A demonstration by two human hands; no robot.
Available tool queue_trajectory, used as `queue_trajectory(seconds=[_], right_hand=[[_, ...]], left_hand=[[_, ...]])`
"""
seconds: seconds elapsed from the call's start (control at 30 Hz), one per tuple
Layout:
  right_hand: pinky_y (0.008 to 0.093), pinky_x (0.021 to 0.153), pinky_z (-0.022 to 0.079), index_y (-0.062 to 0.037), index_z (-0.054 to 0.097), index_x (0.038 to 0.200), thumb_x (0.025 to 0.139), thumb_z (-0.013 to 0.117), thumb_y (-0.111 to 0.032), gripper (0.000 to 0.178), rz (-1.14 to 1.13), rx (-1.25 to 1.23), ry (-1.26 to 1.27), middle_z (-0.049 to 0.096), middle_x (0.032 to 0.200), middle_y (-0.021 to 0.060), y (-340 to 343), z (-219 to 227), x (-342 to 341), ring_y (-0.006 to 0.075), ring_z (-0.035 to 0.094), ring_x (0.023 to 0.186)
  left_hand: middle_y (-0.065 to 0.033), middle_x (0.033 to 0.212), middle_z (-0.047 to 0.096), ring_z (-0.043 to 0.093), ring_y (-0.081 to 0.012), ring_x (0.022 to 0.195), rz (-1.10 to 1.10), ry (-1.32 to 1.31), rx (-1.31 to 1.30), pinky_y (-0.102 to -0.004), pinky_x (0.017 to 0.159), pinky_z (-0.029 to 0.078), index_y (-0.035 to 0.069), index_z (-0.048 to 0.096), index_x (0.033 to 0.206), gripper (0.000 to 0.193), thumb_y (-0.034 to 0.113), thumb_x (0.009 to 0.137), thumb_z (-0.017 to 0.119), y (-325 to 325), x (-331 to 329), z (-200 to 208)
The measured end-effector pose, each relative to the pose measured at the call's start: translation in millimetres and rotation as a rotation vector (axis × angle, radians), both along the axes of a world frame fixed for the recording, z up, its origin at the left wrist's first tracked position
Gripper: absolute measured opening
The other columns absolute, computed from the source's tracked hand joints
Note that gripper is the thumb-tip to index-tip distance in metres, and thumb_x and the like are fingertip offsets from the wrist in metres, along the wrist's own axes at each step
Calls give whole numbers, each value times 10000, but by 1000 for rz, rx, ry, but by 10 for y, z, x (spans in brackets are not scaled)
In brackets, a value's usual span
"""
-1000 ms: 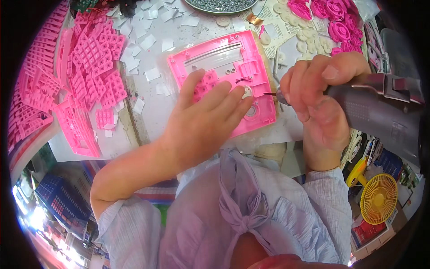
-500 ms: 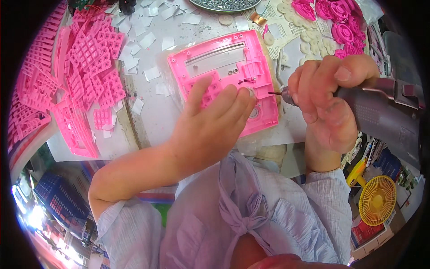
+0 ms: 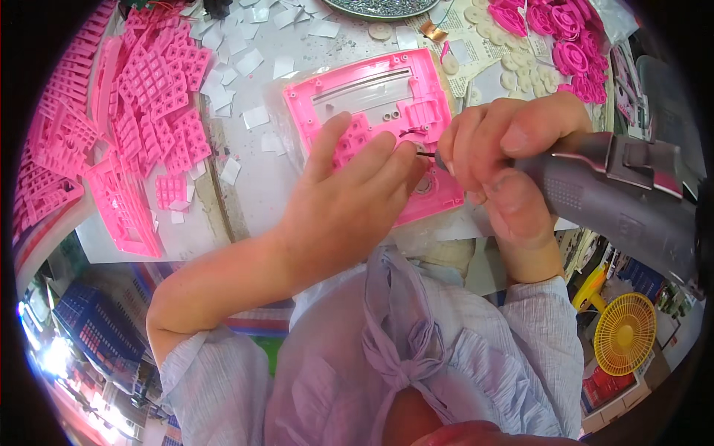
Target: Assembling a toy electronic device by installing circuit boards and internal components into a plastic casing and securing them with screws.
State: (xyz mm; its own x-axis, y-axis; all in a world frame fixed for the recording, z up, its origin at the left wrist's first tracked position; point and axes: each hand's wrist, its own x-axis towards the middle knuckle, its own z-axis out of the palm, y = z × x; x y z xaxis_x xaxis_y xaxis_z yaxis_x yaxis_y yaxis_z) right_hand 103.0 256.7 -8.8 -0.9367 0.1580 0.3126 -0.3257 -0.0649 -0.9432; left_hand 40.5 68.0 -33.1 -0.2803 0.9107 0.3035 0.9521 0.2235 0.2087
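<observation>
A pink plastic casing (image 3: pixel 299 111) lies with its inner side up on the table, a slotted clear window and a pink keypad piece set in it. My left hand (image 3: pixel 346 178) rests over its lower middle, one finger spread on the keypad, the others bent together at a small part mostly hidden under the fingertips. My right hand (image 3: pixel 513 149) is wrapped round a dark grey electric screwdriver (image 3: pixel 602 193) held nearly level. Its thin bit reaches left to my left fingertips, above the casing's right side. Whether the bit touches anything there is hidden.
Pink keypad pieces (image 3: pixel 152 82) are heaped at left, with white paper squares (image 3: pixel 256 117) scattered beside them. A metal dish (image 3: pixel 383 7) of small screws stands at the back. Cream discs (image 3: pixel 520 70) and bright pink rings (image 3: pixel 573 56) lie back right. A yellow fan (image 3: pixel 625 334) is low right.
My right hand has moved left with the electric screwdriver, bringing its bit from beside the casing to my left fingertips. The casing has shifted slightly; my left hand stays on it.
</observation>
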Motion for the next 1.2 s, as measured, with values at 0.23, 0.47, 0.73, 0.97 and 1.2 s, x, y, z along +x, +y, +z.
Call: queue_trajectory(seconds=[0.23,0.47,0.73,0.97,1.2], right_hand=[[329,552,431,-109,464,1096,951,685,-146,266,41,24,37,521,680,49,-51,-44,23,146,468,551],[351,550,461,-86,451,1073,951,665,-98,246,35,140,91,555,690,80,-183,-24,37,175,505,558],[271,611,456,-43,561,1173,891,704,-122,326,74,39,50,588,841,37,37,-9,-68,130,547,668],[335,676,388,-108,517,1400,1015,450,-182,398,93,15,190,429,738,-31,533,456,-98,102,405,592],[416,772,436,-33,548,1246,1002,487,-100,260,-256,46,60,478,818,21,584,524,-284,148,480,714]], left_hand=[[3,972,577,571,-164,1071,-22,9,-11,-519,1104,372,117,704,870,91,192,859,654,-24,-28,11],[-24,1010,587,558,-192,1124,-84,-55,-1,-543,1139,351,99,734,968,180,175,838,634,-75,-62,-15],[-22,1139,618,564,-214,1185,-115,-148,5,-594,1146,289,133,721,1084,248,160,847,649,-115,-131,-32],[-48,1150,641,589,-279,1117,68,-354,102,-516,1076,300,149,703,1074,369,171,721,809,-587,-109,58],[-18,1126,647,573,-254,1111,36,-435,140,-518,1063,303,169,705,1044,357,214,713,830,-770,-5,-101]])
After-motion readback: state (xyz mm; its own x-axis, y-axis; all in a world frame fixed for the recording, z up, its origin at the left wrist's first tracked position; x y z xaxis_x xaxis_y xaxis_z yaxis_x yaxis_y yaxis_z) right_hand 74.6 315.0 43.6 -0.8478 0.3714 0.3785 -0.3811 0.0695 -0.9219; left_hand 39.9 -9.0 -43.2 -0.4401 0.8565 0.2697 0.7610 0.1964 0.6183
